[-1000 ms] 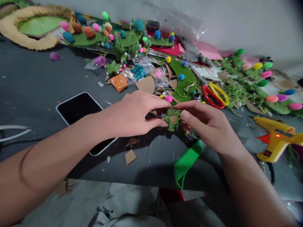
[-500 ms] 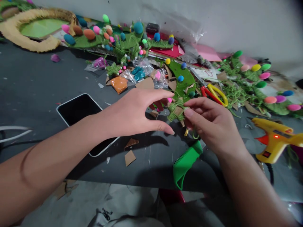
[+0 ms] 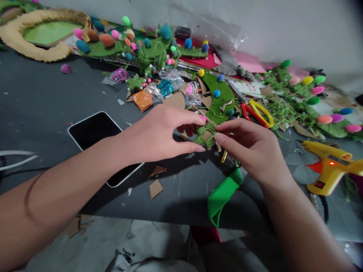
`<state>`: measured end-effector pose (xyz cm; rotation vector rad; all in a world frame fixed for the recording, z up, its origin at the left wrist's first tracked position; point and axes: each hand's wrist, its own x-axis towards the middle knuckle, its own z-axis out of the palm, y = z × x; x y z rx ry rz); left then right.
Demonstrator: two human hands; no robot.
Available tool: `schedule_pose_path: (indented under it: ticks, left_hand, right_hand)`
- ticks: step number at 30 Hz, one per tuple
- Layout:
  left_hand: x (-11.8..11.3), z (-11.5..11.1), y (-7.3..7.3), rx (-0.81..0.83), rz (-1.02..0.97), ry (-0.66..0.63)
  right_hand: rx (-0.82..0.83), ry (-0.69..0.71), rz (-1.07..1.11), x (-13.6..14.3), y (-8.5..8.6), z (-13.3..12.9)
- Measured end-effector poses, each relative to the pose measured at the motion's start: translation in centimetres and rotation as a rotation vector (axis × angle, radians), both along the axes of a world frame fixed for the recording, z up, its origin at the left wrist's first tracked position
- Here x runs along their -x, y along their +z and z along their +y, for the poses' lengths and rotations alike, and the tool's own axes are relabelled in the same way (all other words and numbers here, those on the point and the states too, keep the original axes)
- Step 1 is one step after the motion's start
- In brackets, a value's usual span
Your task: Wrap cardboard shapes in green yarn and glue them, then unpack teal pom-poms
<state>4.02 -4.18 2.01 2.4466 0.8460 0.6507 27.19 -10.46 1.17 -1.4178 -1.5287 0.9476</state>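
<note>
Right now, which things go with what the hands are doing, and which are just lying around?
Likely in the job:
small green yarn-wrapped cardboard piece, held by the right hand
perhaps the yellow plastic glue gun, red light glowing

Probably just lying about:
black rectangular phone with white edge
small purple lump

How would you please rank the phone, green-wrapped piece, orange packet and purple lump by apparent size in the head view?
Phone, partly covered
Green-wrapped piece and orange packet: too alike to rank
Purple lump

Room between phone (image 3: 95,130) and green tool (image 3: 223,194); glue gun (image 3: 326,160) obstacle at right
</note>
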Motion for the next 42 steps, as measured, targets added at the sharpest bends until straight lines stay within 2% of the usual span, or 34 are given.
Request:
schedule_pose_path:
  ticks: [10,17,25,42]
  left_hand:
    - [-0.1,-0.1,0.2,-0.014,0.022,-0.043]
    - [-0.2,-0.1,0.3,0.011,-0.001,-0.039]
    - [-0.4,-0.2,0.2,-0.031,0.038,-0.048]
    - [-0.7,-0.5,0.4,-0.003,0.089,-0.056]
  right_hand:
    - [0.027,0.026,-0.007,0.0,0.3,-0.2]
    - [0.05,0.041,0.029,0.4,-0.5,-0.1]
    - [0.108,0.023,0.052,0.8,-0.6,-0.2]
    - [0.083,-0.042,-0.042,1.6,-0.4,-0.1]
